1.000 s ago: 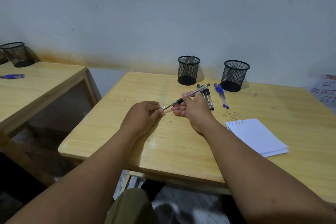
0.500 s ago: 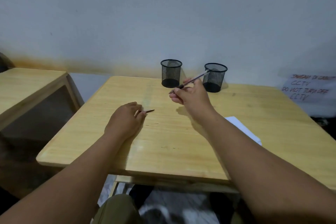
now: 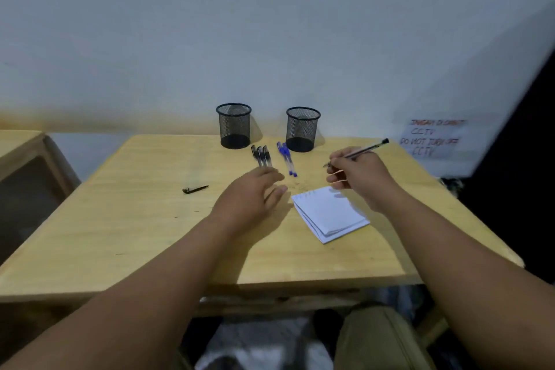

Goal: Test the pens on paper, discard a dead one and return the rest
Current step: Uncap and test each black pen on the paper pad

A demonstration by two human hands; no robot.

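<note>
A person seated at a wooden table (image 3: 126, 228) grips an uncapped black pen (image 3: 359, 152) in the right hand (image 3: 357, 177), fingers pinched around its lower barrel, its tip just above and beyond the far corner of a white notepad (image 3: 329, 213). The left hand (image 3: 250, 198) hovers loose and empty, its fingers spread and blurred, just left of the notepad. Beyond the left fingertips lie three black pens (image 3: 261, 155) and two blue pens (image 3: 286, 158), set before two empty mesh cups (image 3: 233, 125) by the wall. The pen's black cap (image 3: 194, 189) rests alone, well left of the left hand. Half a second earlier that hand held the cap against the table and the right hand raised the pen near the cups; the view has since swung right. A handwritten wall sign (image 3: 432, 137) is smeared; only "CCTV" and "DO NOT TURN OFF" can be read.
</note>
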